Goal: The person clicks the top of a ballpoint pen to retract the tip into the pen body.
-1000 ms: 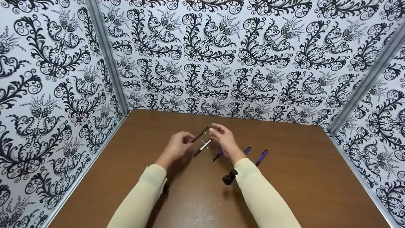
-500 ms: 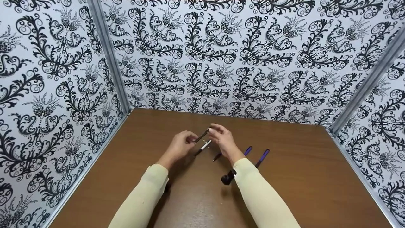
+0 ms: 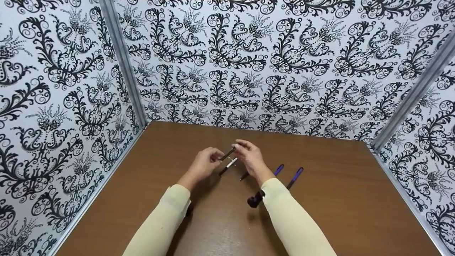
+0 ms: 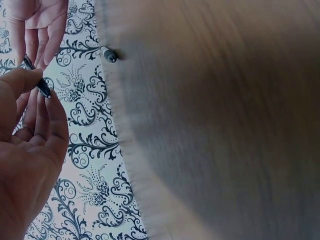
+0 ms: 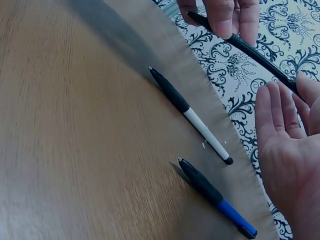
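Note:
A black pen (image 5: 262, 60) is held slantwise above the table between both hands. My left hand (image 3: 206, 163) pinches it near its pointed end between thumb and fingers. At the opposite end, the thumb and fingertips of my right hand (image 3: 250, 156) grip the pen, its other fingers extended. Below lies a pen with a white barrel and black grip (image 5: 197, 125), its tip toward me. A blue and black pen (image 5: 215, 195) lies beside it, partly hidden by my right hand in the head view.
Two more blue pens, one at my right wrist (image 3: 279, 169) and another further right (image 3: 297, 174), lie on the brown table (image 3: 337, 199). Tiny pale scraps are scattered near the white pen. Patterned walls (image 3: 249, 71) close off the back and sides.
My right fingers have closed on the far end of the black pen, which stood just apart from them a second ago. My left hand has shifted slightly right with the pen.

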Demonstrator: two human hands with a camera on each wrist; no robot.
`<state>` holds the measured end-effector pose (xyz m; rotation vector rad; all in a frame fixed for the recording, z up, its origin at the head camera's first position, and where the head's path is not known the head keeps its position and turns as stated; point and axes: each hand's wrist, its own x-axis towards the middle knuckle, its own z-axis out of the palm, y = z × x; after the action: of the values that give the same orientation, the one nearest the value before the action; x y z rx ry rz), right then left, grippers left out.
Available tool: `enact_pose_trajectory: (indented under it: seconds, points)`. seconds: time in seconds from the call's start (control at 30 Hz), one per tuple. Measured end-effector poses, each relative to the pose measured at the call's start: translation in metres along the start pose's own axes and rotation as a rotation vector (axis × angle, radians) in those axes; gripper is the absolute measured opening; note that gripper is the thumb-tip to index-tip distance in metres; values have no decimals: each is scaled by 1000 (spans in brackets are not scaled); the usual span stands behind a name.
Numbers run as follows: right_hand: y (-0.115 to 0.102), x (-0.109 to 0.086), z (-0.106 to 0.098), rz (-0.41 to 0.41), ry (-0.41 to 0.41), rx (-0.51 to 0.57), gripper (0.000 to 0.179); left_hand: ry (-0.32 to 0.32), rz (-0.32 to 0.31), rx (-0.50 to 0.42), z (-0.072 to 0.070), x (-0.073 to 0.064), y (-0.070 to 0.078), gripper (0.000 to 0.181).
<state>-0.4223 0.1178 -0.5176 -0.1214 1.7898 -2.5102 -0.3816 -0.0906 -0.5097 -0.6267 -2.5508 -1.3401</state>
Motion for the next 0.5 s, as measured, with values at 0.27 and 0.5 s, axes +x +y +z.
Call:
enact_pose_trajectory:
  seconds: [0.27,0.5]
  points:
    - [1,0,4,-25,2,105,35,3,24,-10,1,-2,1,22]
    - [1,-2,6,-24,11,147,32,3,27,-19,1,-1,1,22]
